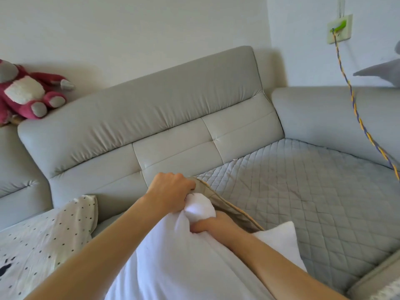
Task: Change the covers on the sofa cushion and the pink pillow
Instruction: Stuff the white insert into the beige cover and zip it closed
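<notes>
White insert's corner bunched at the mouth of the beige cover, on the quilted sofa seat near the backrest.

Left hand (pixel 171 189) is closed on the beige cover's (pixel 218 197) rim; right hand (pixel 214 227) is clenched round the white insert's (pixel 173 256) corner; the insert's long axis runs from the person toward the backrest (pixel 151 118), and the cover lies just beyond both hands; a dotted pillow (pixel 43 234) lies at the seat's left.

One head-worn wide-angle view looks forward and down at the grey sofa (pixel 151 118), close above its seat; its backrest seems tilted, perhaps from lens distortion.
</notes>
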A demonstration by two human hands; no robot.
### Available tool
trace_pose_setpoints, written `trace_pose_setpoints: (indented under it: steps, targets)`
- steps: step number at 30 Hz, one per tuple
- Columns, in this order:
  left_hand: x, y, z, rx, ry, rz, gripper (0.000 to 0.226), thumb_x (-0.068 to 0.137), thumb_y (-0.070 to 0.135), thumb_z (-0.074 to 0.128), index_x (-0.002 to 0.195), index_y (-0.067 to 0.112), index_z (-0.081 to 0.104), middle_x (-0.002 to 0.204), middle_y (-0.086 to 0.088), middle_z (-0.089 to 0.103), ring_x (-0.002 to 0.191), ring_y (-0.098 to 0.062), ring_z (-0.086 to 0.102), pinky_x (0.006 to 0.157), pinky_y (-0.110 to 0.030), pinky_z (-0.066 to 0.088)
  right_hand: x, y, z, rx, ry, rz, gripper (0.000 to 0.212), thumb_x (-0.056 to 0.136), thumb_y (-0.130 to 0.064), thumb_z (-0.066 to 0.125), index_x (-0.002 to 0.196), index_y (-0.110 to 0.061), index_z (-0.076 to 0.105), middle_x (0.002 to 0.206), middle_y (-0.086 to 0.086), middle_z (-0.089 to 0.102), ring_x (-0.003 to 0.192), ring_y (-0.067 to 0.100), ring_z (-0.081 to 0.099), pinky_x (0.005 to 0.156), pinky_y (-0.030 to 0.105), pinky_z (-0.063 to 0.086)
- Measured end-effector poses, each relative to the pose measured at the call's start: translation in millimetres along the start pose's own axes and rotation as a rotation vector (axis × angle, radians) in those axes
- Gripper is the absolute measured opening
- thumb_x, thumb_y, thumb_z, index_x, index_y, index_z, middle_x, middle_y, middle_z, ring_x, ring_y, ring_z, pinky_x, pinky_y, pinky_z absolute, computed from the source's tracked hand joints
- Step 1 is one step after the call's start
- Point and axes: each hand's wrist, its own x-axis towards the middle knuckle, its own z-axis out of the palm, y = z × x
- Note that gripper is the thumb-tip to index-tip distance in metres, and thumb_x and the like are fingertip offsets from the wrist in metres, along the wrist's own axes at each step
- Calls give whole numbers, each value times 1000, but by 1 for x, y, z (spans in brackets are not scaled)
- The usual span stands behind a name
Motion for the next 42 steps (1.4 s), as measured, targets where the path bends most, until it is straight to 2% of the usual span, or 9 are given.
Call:
trace_pose_setpoints:
  steps: [4, 8, 15, 18, 25, 33, 37, 39, 42]
  targets:
    - [-10, -38, -42, -53, -16, -62, 43, 89, 22, 49, 123, 46, 59, 115, 4, 65, 104, -27, 63, 75, -30, 46, 9, -25, 57, -515, 201, -370, 52, 81, -28, 53, 133, -32, 48, 123, -3, 62, 114, 26, 59, 91, 40, 50]
    - [-37, -34, -55, 47, -13, 56, 31, 90, 23, 50, 115, 38, 62, 106, 0, 65, 97, -28, 62, 67, -31, 35, 37, -32, 98, -962, 301, -335, 42, 98, -30, 42, 139, -20, 43, 135, 9, 52, 118, 36, 56, 90, 41, 46]
    - [-73, -36, 60, -172, 303, -40, 42, 68, 20, 49, 104, 37, 65, 70, 9, 62, 53, -20, 62, 37, -27, 44, 55, -11, 56, -1001, 332, -58, 41, 94, -39, 38, 128, -26, 57, 131, 5, 62, 121, 29, 58, 94, 37, 45]
    - [-109, -75, 111, -282, 206, -353, 66, 59, 19, 82, 114, 40, 50, 81, 10, 66, 62, -21, 67, 46, -34, 54, 47, -1, 13, -978, 433, -1, 44, 90, -42, 35, 122, -27, 61, 126, 4, 63, 114, 31, 59, 86, 38, 46]
    - [-183, -6, 163, -1037, 8, -916, 35, 91, 39, 53, 126, 37, 56, 124, 6, 65, 108, -22, 61, 78, -31, 45, 40, -14, 2, -998, 522, -28, 36, 89, -43, 42, 106, -24, 67, 112, 5, 68, 100, 32, 62, 77, 36, 48]
    - [-146, 26, 121, -1588, 471, -1185, 32, 87, 43, 63, 115, 29, 58, 127, 0, 39, 78, 22, 42, 82, -25, 33, -13, -51, -30, -616, 7, 114, 22, 90, -37, 62, 103, -19, 65, 109, 3, 70, 95, 16, 65, 88, 33, 51]
    - [-116, 32, 94, -1744, 344, -1289, 48, 83, 41, 71, 116, 23, 41, 125, -5, 33, 85, -21, 54, 83, -34, 38, -49, -52, -48, -1367, 557, -131, 24, 87, -40, 51, 71, -23, 57, 76, -2, 66, 73, 23, 59, 59, 31, 44]
    - [-99, 33, 82, -1889, 179, -1259, 67, 65, 49, 67, 112, 17, 33, 121, -8, 44, 95, -29, 52, 88, -38, 42, -65, -49, -35, -1305, 853, -452, 22, 88, -42, 55, 95, -25, 68, 103, 1, 70, 93, 30, 59, 74, 36, 49]
    - [-83, 33, 64, -1971, 152, -1142, 76, 56, 53, 65, 112, 14, 32, 105, -4, 55, 101, -26, 54, 89, -37, 44, -94, -52, 7, -1061, 728, -772, 49, 87, -61, 47, 118, -26, 62, 125, -10, 60, 116, 18, 52, 94, 33, 42]
